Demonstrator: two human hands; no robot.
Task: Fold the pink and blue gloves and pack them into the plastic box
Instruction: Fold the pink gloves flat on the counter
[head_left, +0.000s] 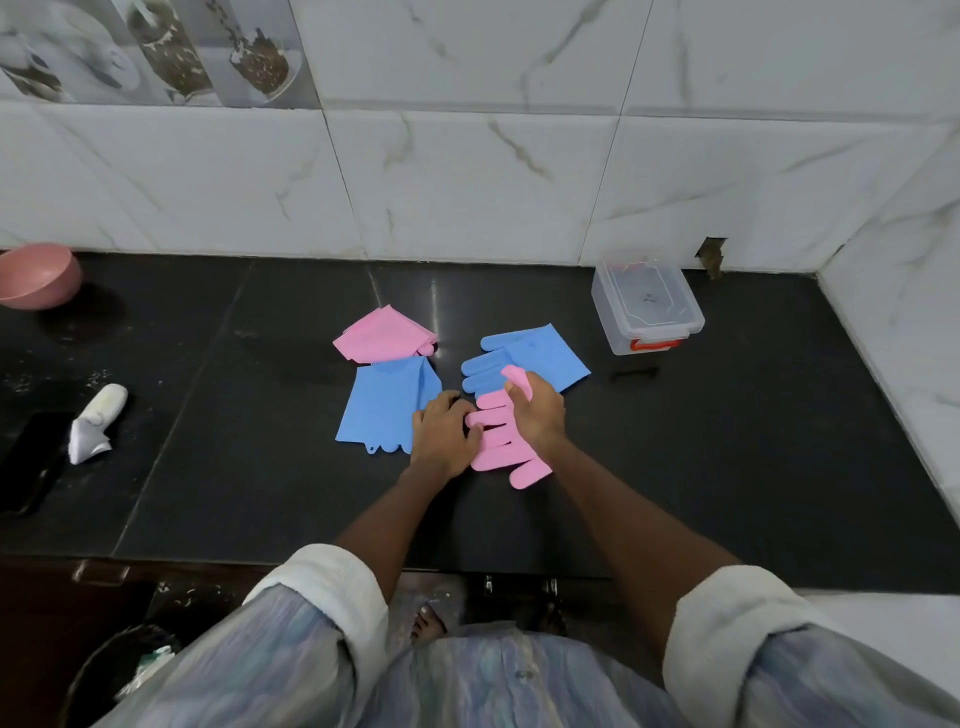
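Fingers of your left hand (444, 434) lie curled on the finger end of the pink glove (501, 441), pinning it to the bench (727, 441); those of your right hand (537, 413) pinch its cuff end and hold it lifted, so the fold of this glove looks to be the step in hand

Taking that pink glove as the landmark and going left to right: far to its left, at the wall, sits a pink bowl (36, 278), and nearer you a white tube (98, 421) beside a dark phone (31, 462). Just to its left lies a folded blue glove (387, 402), with a folded pink glove (382, 338) behind that one. Right behind it, touching it, the second blue glove (524, 358) lies flat and unfolded. Further to its right and back stands the plastic box (647, 304), lid off

Your next move, I judge, is to bring the cuff over onto the fingers and press it flat. The floppy material may spring open, so keep your left hand down. Nothing blocks the way to the box
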